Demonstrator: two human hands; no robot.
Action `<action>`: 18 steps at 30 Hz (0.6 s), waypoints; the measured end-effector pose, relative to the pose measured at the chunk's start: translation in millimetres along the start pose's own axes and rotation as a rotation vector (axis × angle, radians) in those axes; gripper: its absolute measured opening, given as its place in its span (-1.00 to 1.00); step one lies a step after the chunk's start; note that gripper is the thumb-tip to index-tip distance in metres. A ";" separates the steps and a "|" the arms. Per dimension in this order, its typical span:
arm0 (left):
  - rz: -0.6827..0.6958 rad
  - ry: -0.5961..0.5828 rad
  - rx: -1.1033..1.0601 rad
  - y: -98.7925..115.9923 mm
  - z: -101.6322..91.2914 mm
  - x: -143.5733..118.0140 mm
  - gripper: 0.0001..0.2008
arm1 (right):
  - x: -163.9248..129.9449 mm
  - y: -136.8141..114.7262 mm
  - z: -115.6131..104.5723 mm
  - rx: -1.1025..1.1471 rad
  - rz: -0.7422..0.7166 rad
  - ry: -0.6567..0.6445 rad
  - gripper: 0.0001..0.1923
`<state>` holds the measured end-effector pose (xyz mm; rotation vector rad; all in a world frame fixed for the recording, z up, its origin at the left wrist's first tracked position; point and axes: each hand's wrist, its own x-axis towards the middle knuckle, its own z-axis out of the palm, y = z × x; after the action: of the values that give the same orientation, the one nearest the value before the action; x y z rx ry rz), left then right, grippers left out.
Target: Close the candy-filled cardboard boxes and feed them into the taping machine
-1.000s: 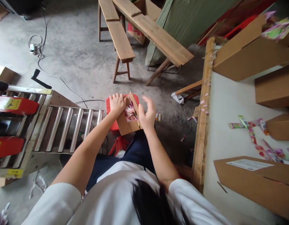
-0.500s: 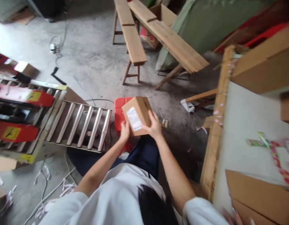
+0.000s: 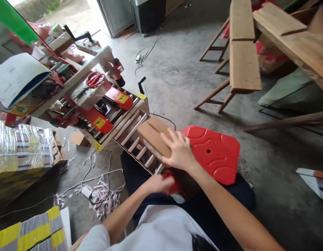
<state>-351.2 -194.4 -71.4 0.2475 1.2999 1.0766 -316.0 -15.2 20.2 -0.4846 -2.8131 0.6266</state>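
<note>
A small brown cardboard box (image 3: 156, 134) rests on the silver roller conveyor (image 3: 137, 142) in front of me, with part of a white label showing on its near side. My right hand (image 3: 179, 150) lies over the box's right end, fingers on top and thumb against the near side. My left hand (image 3: 160, 183) is off the box, just below it and smeared by motion. It overlaps a dark red object (image 3: 174, 183) that I cannot make out. The conveyor leads into a box-taping machine (image 3: 100, 101) with red side belts.
To the right of the box is a red plastic stool top (image 3: 211, 153). Wooden benches (image 3: 245, 66) stand farther back. Wrapped stacked cartons (image 3: 22, 150) sit at the left; cables and a heap of paper strips (image 3: 105, 197) lie on the floor. Red-handled scissors (image 3: 95, 79) rest on the machine.
My view has swung left toward the taping machine. The box has gone from between both hands over the stool onto the rollers. My left hand has come off it.
</note>
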 end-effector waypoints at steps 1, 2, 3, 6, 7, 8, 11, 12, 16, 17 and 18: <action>-0.053 -0.103 0.119 -6.4 -12.3 -15.0 -0.37 | 25.5 -15.1 16.7 -0.026 -0.051 -0.024 -0.05; -0.080 -0.180 0.236 -13.5 -20.8 -26.2 -0.40 | 52.5 -29.8 33.0 -0.040 -0.092 -0.031 -0.05; -0.096 -0.223 0.338 -19.8 -26.1 -33.0 -0.40 | 81.9 -44.6 48.0 -0.046 -0.119 -0.030 -0.04; -0.022 -0.101 0.375 -22.3 -32.0 -30.4 -0.39 | 177.9 -93.2 78.0 -0.054 -0.120 -0.035 -0.06; 0.036 -0.026 0.339 -16.4 -33.3 -25.3 -0.43 | 205.9 -109.4 82.2 -0.061 -0.130 -0.043 -0.07; 0.098 0.029 0.312 -8.1 -34.7 -20.5 -0.49 | 227.5 -123.8 83.8 -0.072 -0.136 -0.054 -0.08; 0.258 0.091 0.260 18.5 -38.4 -14.1 -0.65 | 235.8 -139.5 78.6 -0.073 -0.212 0.039 -0.09; 0.277 0.107 0.237 23.8 -39.1 -13.8 -0.65 | 218.5 -132.2 75.6 -0.061 -0.199 0.101 -0.12; 0.196 0.148 0.228 20.9 -38.4 7.0 -0.45 | 77.2 -52.8 55.0 0.040 -0.020 0.099 -0.64; 0.173 0.137 0.244 17.4 -34.0 18.4 -0.40 | 30.5 -29.7 44.0 0.072 0.078 0.072 -0.71; 0.160 0.111 0.263 14.6 -26.4 30.5 -0.35 | -18.2 -9.6 29.7 0.093 0.195 0.082 -0.73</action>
<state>-384.5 -174.5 -89.5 0.5020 1.5433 1.0632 -310.1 -41.1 -4.3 -0.7555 -2.6658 0.7530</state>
